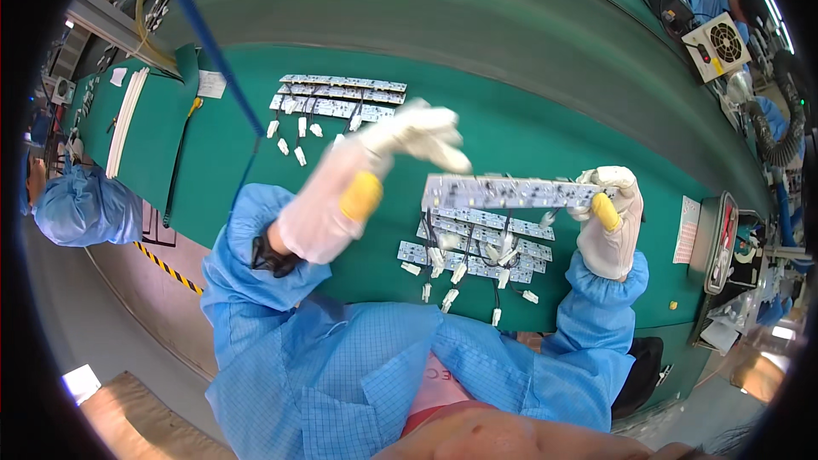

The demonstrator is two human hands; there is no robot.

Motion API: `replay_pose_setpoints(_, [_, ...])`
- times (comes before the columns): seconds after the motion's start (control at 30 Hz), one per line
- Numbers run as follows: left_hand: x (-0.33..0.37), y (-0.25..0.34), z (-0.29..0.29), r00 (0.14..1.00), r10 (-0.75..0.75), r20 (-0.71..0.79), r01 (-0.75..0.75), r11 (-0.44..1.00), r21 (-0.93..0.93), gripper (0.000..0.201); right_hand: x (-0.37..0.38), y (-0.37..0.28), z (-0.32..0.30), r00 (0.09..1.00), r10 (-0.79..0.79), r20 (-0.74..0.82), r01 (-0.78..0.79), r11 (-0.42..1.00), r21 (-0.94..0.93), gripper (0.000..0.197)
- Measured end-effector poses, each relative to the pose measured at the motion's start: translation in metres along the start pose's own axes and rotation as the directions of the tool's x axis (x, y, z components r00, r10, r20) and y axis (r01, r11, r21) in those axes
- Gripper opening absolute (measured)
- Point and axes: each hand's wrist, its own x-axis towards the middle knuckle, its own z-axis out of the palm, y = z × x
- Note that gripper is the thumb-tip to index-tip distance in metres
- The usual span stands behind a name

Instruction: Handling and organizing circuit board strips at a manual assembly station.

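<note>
My right hand (615, 204), in a white glove with yellow finger covers, grips the right end of a white LED circuit board strip (498, 192). This strip is raised over a group of similar LED board strips (486, 243) with black wires and white plug connectors (458, 273). Just above the strip's left end, my gloved left hand (419, 132) is empty, its fingers stretched out and slightly blurred. Beyond it, another stack of LED board strips (341, 95) lies on the green table, with wires and plugs hanging toward me.
A blue cord (209, 30) hangs down on the left, near my left sleeve. White rods (128, 122) and a black cable (177, 169) lie on the green table (281, 153). A metal tray (724, 243) stands at the right edge. Other people in blue work nearby.
</note>
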Motion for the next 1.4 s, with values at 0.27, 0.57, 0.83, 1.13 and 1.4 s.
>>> replay_pose_setpoints(0.27, [-0.010,-0.028,0.013,0.941,-0.286,-0.183,0.277,0.958,-0.075,0.060,0.008,0.004,0.001,0.985,0.131,-0.112,-0.168,0.872,-0.459,0.044])
replay_pose_setpoints(0.57, [-0.019,-0.039,-0.001,0.978,-0.084,-0.192,0.153,0.912,0.380,0.060,0.010,0.005,-0.010,0.997,0.066,-0.048,-0.080,0.896,-0.437,0.047])
replay_pose_setpoints(0.83, [-0.014,-0.041,-0.004,0.970,0.098,-0.221,0.032,0.853,0.520,0.055,0.006,0.000,-0.009,0.990,0.138,-0.001,-0.134,0.959,-0.250,0.047])
replay_pose_setpoints(1.13, [-0.012,-0.038,-0.006,0.978,0.110,-0.177,-0.006,0.863,0.505,0.056,-0.001,-0.004,-0.014,0.996,0.083,-0.036,-0.090,0.894,-0.438,0.043])
replay_pose_setpoints(1.4, [-0.018,-0.041,-0.005,0.969,-0.026,-0.245,0.100,0.949,0.298,0.067,-0.002,-0.012,-0.003,0.990,0.142,0.001,-0.136,0.947,-0.290,0.051])
